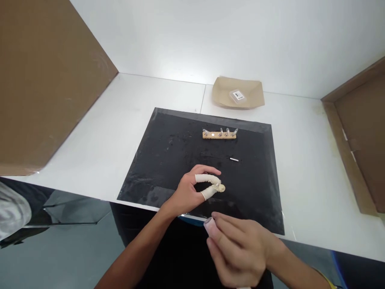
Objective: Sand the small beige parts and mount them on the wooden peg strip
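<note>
My left hand hovers over the black mat, with white finger cots on the thumb and index finger. Between those two fingertips it pinches a small pale round piece with a clear bit attached. Nearer to me, my right hand is closed around a short pinkish-white cylinder with a grey end; its exact kind is unclear. Beyond the left hand, a narrow tan strip lies on the mat and carries several clear upright pieces on shiny bases. A thin silver-white rod rests between strip and hand.
At the back of the white table stands a tan paper tray with a small labelled clear case in it. Brown cardboard panels rise at the left, and a cardboard box borders the right side.
</note>
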A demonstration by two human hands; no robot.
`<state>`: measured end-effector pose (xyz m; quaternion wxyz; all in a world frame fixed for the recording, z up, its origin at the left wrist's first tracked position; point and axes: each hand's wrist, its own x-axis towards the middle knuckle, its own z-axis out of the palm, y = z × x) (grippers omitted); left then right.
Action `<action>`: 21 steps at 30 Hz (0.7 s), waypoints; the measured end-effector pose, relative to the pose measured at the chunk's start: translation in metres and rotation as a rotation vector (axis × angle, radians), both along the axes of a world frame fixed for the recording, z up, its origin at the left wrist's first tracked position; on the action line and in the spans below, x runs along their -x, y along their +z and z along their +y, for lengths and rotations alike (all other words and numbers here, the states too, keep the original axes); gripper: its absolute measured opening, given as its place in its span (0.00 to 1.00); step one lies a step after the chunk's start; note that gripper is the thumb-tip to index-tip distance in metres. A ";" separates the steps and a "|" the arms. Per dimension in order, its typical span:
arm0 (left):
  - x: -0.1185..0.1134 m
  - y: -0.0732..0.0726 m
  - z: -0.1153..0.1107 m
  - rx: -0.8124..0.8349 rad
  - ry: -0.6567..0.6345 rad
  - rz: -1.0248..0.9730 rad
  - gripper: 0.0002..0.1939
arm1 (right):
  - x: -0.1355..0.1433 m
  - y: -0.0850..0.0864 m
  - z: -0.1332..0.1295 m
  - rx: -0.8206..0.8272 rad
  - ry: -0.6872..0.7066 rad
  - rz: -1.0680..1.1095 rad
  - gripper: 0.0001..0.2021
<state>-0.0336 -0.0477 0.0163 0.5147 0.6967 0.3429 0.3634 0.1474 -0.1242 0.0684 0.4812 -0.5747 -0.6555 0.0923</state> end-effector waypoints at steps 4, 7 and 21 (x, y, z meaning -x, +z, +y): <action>-0.004 -0.003 -0.003 -0.160 0.060 0.027 0.04 | -0.004 0.003 0.003 -0.039 0.019 0.034 0.16; -0.007 -0.005 -0.006 -0.297 0.096 0.061 0.06 | -0.012 0.007 0.004 -0.022 0.041 -0.015 0.20; -0.013 -0.015 -0.013 -0.556 0.085 0.191 0.06 | -0.029 0.000 0.011 -0.071 0.088 -0.291 0.18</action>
